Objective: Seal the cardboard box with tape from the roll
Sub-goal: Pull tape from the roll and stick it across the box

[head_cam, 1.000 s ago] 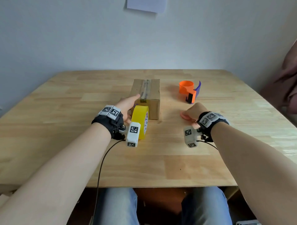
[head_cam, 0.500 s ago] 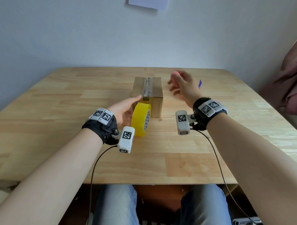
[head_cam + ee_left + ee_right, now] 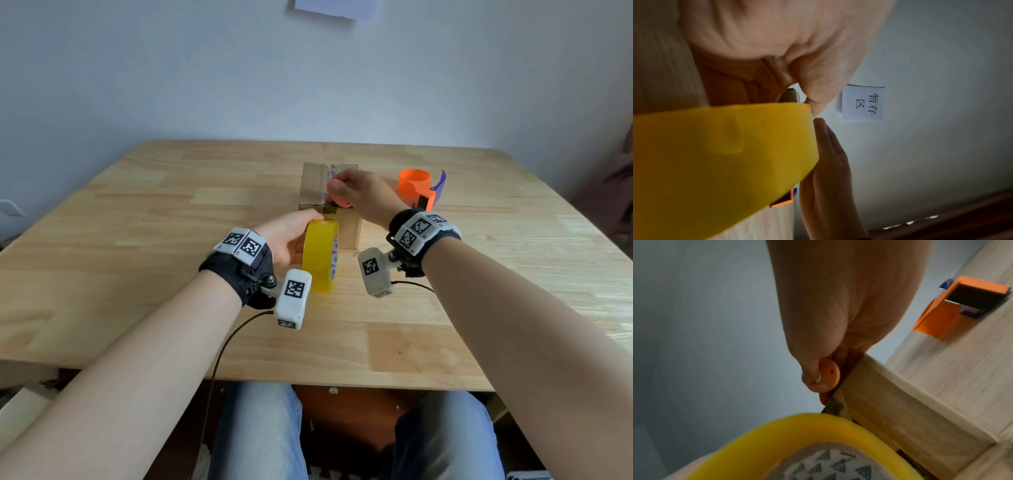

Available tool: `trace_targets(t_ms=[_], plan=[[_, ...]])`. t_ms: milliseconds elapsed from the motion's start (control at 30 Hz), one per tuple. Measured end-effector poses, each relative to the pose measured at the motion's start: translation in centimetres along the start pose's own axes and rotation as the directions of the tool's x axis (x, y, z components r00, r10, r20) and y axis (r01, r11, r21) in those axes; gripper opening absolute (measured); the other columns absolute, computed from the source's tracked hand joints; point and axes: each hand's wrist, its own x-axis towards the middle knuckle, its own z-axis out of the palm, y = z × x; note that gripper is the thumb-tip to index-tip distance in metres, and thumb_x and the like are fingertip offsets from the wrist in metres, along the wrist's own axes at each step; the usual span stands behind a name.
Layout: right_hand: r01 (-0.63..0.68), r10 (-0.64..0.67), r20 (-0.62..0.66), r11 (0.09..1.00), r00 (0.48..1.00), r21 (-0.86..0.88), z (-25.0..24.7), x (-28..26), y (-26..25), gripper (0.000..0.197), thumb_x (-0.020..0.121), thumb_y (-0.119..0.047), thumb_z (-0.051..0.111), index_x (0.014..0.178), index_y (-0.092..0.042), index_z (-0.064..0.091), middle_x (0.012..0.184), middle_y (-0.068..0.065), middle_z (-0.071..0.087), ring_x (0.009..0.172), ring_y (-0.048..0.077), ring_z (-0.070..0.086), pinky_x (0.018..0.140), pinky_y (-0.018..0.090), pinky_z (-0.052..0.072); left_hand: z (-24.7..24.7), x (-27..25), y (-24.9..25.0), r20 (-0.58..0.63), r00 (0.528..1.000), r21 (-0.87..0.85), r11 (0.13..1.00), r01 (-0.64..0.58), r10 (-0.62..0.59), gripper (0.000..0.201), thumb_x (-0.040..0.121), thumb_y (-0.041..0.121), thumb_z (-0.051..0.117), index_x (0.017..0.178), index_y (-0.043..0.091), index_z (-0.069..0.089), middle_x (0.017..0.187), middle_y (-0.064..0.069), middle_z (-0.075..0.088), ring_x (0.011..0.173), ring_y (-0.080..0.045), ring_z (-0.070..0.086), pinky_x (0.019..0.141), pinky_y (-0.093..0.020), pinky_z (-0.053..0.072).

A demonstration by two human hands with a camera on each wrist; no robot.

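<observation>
A small cardboard box [image 3: 313,186] stands mid-table with a tape strip along its top seam. The yellow tape roll [image 3: 320,257] stands on edge against the box's near face. My left hand [image 3: 291,236] grips the roll, fingers over its top. A short stretch of tape [image 3: 329,209] runs from the roll up to the box's front top edge. My right hand [image 3: 363,195] pinches a small round orange-pink cutter [image 3: 337,192] at that edge. In the right wrist view the cutter [image 3: 823,378] touches the box [image 3: 890,410] corner just above the roll [image 3: 818,434].
An orange tape dispenser [image 3: 416,186] with a blue part sits right of the box, close behind my right wrist. The wooden table [image 3: 137,257] meets a pale wall with a paper note [image 3: 335,7]. My knees show under the near edge.
My right hand left the table at the right, rose past the box's right side, and now holds the cutter at the box's front top edge. The left hand stayed on the roll.
</observation>
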Motion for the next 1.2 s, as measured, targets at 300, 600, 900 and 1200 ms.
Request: trace_targets(t_ms=[300, 600, 900, 1200], plan=[[-0.012, 0.013, -0.009, 0.998, 1.000, 0.056, 0.2, -0.2, -0.3, 0.021, 0.104, -0.025, 0.057, 0.108, -0.010, 0.071, 0.100, 0.003, 0.079, 0.100, 0.021, 0.074, 0.096, 0.042, 0.058, 0.9, -1.1, -0.1, 0.004, 1.000, 0.023, 1.000, -0.019, 0.019, 0.033, 0.101, 0.033, 0.052, 0.074, 0.016, 0.059, 0.050, 0.001, 0.064, 0.041, -0.013, 0.063, 0.044, -0.022, 0.053], [-0.108, 0.122, -0.013, 0.924, 0.993, 0.368, -3.3, -0.2, -1.8, 0.023, 0.108, -0.023, 0.050, 0.117, -0.004, 0.060, 0.078, 0.005, 0.061, 0.054, 0.014, 0.051, 0.054, 0.031, 0.047, 0.5, -0.8, -0.1, -0.004, 1.000, 0.011, 1.000, -0.010, 0.010, 0.020, 0.097, 0.036, 0.061, 0.092, 0.016, 0.062, 0.077, -0.003, 0.066, 0.067, -0.018, 0.065, 0.045, -0.025, 0.055], [-0.279, 0.170, 0.348, 0.915, 0.922, 0.292, -3.1, -2.0, -3.3, 0.034, 0.103, 0.009, 0.048, 0.136, 0.003, 0.053, 0.104, 0.019, 0.067, 0.066, 0.017, 0.058, 0.061, 0.026, 0.053, 0.2, -0.7, -0.6, 0.052, 0.996, -0.080, 0.994, -0.069, 0.073, 0.017, 0.097, 0.027, 0.056, 0.085, 0.017, 0.062, 0.080, -0.001, 0.063, 0.070, -0.018, 0.060, 0.046, -0.022, 0.053], [-0.001, 0.048, 0.231, 0.980, 0.972, -0.198, -3.0, -2.6, -2.6, 0.012, 0.101, -0.022, 0.064, 0.109, -0.016, 0.073, 0.089, -0.002, 0.081, 0.062, 0.012, 0.068, 0.062, 0.029, 0.058, -0.1, -0.8, -1.1, 0.098, 0.991, -0.085, 0.993, -0.085, 0.094, 0.015, 0.097, 0.031, 0.058, 0.090, 0.018, 0.062, 0.080, -0.001, 0.063, 0.067, -0.018, 0.062, 0.049, -0.024, 0.054]])
